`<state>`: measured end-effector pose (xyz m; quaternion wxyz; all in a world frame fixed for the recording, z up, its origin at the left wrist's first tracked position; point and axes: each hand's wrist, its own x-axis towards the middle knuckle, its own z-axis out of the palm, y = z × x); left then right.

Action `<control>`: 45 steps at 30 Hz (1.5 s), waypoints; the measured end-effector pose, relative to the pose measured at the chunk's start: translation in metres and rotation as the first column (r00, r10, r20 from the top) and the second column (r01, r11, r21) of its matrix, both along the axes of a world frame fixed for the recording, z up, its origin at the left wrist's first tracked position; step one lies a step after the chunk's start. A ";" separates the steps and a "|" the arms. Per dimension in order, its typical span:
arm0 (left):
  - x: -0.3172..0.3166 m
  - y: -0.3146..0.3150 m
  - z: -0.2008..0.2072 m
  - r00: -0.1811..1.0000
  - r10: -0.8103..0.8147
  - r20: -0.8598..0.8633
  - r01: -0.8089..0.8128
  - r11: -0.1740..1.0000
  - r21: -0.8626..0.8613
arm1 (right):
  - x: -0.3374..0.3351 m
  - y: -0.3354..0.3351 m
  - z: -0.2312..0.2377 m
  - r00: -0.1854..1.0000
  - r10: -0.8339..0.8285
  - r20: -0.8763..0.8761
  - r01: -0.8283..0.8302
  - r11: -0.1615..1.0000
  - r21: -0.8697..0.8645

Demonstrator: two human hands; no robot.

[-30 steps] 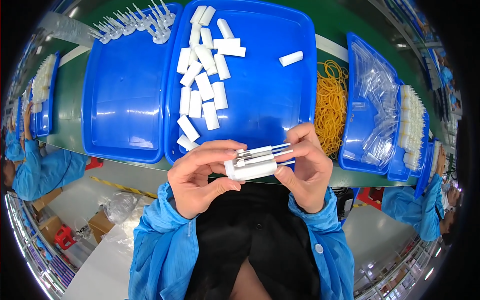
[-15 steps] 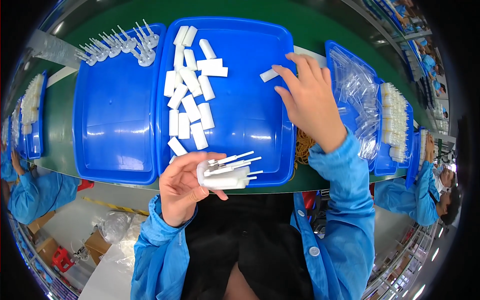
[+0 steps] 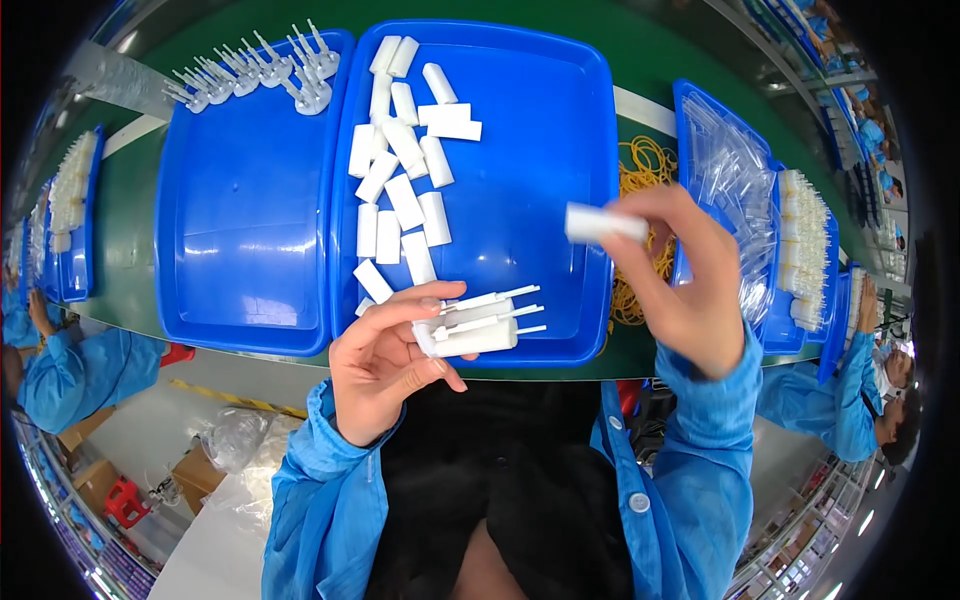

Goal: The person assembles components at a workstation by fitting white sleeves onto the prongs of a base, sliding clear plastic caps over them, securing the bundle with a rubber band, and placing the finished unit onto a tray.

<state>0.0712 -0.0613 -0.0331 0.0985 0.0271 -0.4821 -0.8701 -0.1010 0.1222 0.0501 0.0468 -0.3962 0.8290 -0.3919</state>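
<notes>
My left hand (image 3: 385,350) is closed round a translucent white holder (image 3: 425,338) at the near edge of the middle blue tray (image 3: 600,130). Thin white rods (image 3: 497,318) stick out of the holder to the right, beside thicker white pieces (image 3: 475,338). Over the tray's right rim, my right hand (image 3: 685,270) pinches one white block (image 3: 605,223) between thumb and fingers; it is blurred by motion. Several more white blocks (image 3: 405,200) lie scattered down the left side of the middle tray.
A second blue tray (image 3: 245,230) on the left carries upright white rod clusters (image 3: 240,75) along its far edge. Yellow rubber bands (image 3: 640,165) lie right of the middle tray. Further right, a blue tray holds clear plastic tubes (image 3: 735,170). Co-workers' sleeves (image 3: 90,360) show at both sides.
My right hand has picked up the lone white block from the tray's right side and drawn it nearer and rightward. My left hand still holds the holder, and the whole view has shifted slightly.
</notes>
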 end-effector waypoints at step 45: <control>-0.006 0.028 0.012 0.997 0.052 0.059 -0.035 0.964 -0.263 | 0.064 0.028 -0.058 0.887 0.098 0.451 0.146 0.868 -0.475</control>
